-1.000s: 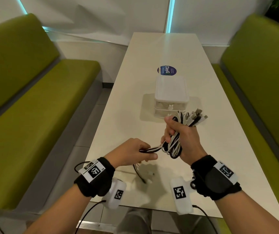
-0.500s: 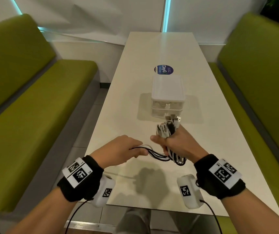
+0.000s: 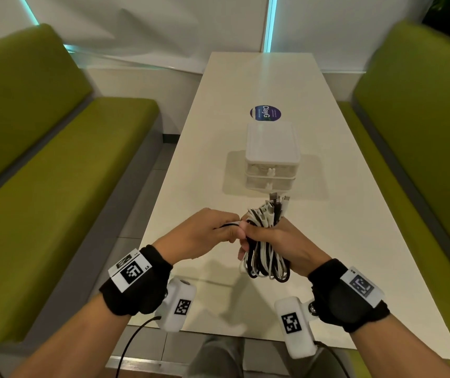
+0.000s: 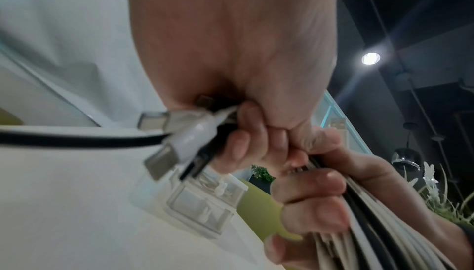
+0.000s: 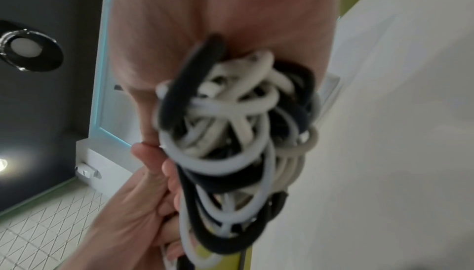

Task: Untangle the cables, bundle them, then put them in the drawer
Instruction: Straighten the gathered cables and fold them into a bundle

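Head view: right hand (image 3: 275, 237) fist-wrapped around the looped bundle of black and white cables (image 3: 264, 257), held above the white worktop (image 3: 191, 186); its fingers are hidden behind the coil. Left hand (image 3: 204, 231) pinches the loose cable ends, plugs blurred in the left wrist view. Small white two-drawer plastic box (image 3: 271, 156) sits just beyond, both drawers closed.

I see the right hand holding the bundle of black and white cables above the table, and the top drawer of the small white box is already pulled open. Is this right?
Not quite. The right hand does hold the cable bundle above the table, but both drawers of the small white drawer box are closed, as the head view shows.
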Motion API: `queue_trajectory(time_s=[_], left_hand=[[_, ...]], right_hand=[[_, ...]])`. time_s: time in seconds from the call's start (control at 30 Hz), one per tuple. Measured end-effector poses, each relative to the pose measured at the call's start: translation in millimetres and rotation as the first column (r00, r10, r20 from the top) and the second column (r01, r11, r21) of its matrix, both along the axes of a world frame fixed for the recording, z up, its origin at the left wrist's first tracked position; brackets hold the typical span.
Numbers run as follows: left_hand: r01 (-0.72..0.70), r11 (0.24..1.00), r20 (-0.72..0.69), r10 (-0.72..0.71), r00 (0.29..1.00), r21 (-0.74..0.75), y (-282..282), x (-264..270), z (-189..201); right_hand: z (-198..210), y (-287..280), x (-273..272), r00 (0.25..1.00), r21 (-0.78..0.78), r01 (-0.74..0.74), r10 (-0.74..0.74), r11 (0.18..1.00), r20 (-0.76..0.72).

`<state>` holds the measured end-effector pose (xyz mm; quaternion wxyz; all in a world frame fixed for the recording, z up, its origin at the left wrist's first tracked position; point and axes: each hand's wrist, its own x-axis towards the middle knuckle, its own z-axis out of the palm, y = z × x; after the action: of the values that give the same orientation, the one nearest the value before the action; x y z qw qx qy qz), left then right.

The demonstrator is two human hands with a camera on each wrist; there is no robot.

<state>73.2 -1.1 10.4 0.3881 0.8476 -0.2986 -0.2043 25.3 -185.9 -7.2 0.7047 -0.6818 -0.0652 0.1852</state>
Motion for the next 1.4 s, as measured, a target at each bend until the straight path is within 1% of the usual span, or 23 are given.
queue_trajectory(time_s=[0.13, 0.2, 0.3, 0.37, 0.5, 0.57, 0.6, 0.67, 0.73, 0.8, 0.87, 0.93, 1.0, 1.07, 1.13, 1.2, 1.27, 1.33, 1.4], left_hand=[[-0.065, 0.998, 0.013, 0.065, 0.998, 0.022, 0, 7, -11], [-0.080, 0.996, -0.031, 0.081, 0.996, 0.046, 0, 9, -10], [-0.038, 0.996, -0.109, 0.047, 0.993, 0.087, 3, 10, -7], [-0.003, 0.995, -0.156, 0.019, 0.988, 0.099, 7, 11, -7], [0.000, 0.994, -0.159, 0.017, 0.987, 0.106, 13, 14, -10], [0.012, 0.996, -0.174, 0.003, 0.985, 0.088, 15, 16, -11], [0.010, 0.997, -0.181, 0.003, 0.984, 0.073, 16, 18, -11], [-0.004, 1.000, -0.207, 0.008, 0.978, 0.018, 17, 18, -10], [-0.019, 0.999, -0.251, 0.006, 0.968, -0.048, 18, 15, -12], [-0.047, 0.995, -0.300, 0.018, 0.954, -0.090, 20, 12, -17], [-0.094, 0.989, -0.326, 0.052, 0.944, -0.114, 22, 9, -23], [-0.150, 0.978, -0.294, 0.103, 0.950, -0.142, 20, 3, -29], [-0.241, 0.958, -0.254, 0.196, 0.947, -0.158, 11, -10, -37], [-0.347, 0.926, -0.226, 0.310, 0.924, -0.147, 0, -24, -44], [-0.420, 0.896, -0.213, 0.387, 0.897, -0.141, -8, -33, -47], [-0.484, 0.852, -0.255, 0.432, 0.865, -0.198, -18, -40, -46], [-0.538, 0.804, -0.280, 0.471, 0.836, -0.253, -29, -49, -43], [-0.571, 0.782, -0.224, 0.527, 0.820, -0.250, -39, -54, -43], [-0.565, 0.792, -0.131, 0.551, 0.824, -0.232, -44, -53, -46]], right_hand=[[-7, 2, -3, 0.994, 0.098, 0.007, 0.004, 0.995, -0.108], [-10, 3, -5, 0.987, 0.122, 0.029, -0.009, 0.992, -0.159], [-15, 3, -10, 0.981, 0.115, 0.013, 0.009, 0.993, -0.193], [-15, 2, -12, 0.980, 0.077, -0.008, 0.023, 0.997, -0.199], [-15, 0, -12, 0.984, -0.104, -0.017, -0.002, 0.994, -0.181], [-14, 0, -10, 0.987, -0.122, 0.007, -0.026, 0.993, -0.161], [-13, 0, -9, 0.988, -0.110, 0.028, -0.044, 0.994, -0.148], [-11, 3, -11, 0.986, -0.031, 0.070, -0.074, 0.997, -0.151], [-12, 4, -13, 0.972, 0.066, 0.124, -0.107, 0.990, -0.208], [-15, 4, -14, 0.960, 0.084, 0.175, -0.151, 0.981, -0.237], [-17, 0, -13, 0.949, 0.059, 0.236, -0.217, 0.970, -0.228], [-16, 0, -10, 0.935, 0.068, 0.301, -0.280, 0.951, -0.219], [-17, 1, -7, 0.916, 0.100, 0.359, -0.329, 0.928, -0.229], [-18, 6, -4, 0.901, 0.120, 0.401, -0.367, 0.908, -0.234], [-20, 10, -4, 0.883, 0.119, 0.440, -0.404, 0.890, -0.239], [-22, 14, -6, 0.862, 0.125, 0.479, -0.439, 0.869, -0.254], [-20, 19, -7, 0.847, 0.161, 0.508, -0.457, 0.846, -0.271], [-18, 22, -8, 0.843, 0.176, 0.526, -0.484, 0.832, -0.235], [-15, 23, -10, 0.849, 0.165, 0.526, -0.503, 0.834, -0.162]])
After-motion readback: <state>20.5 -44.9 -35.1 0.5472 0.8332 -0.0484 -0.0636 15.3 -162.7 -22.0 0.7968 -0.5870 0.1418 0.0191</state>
